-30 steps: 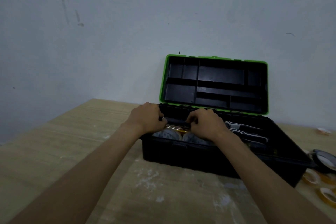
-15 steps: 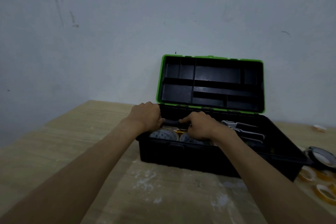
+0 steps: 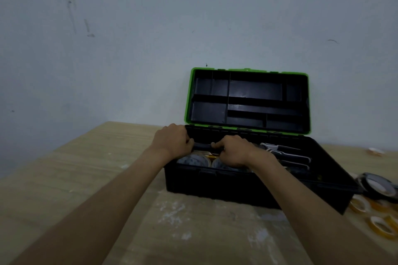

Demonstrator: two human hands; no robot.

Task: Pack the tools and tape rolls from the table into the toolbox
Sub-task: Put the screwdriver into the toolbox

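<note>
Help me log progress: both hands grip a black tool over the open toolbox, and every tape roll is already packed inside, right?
Not every roll: the head view shows a black tape roll and orange tape rolls on the table beside the toolbox. The left hand and right hand do grip the black tool.

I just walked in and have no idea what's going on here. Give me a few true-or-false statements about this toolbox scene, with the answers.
1. The lid of the toolbox stands open. True.
2. The toolbox is empty inside. False: tape rolls and tools lie in it.
3. The left hand and the right hand both grip a dark bar over the box. True.
4. Every tape roll is packed. False: a black roll and yellow rolls lie on the table to the right of the box.
</note>
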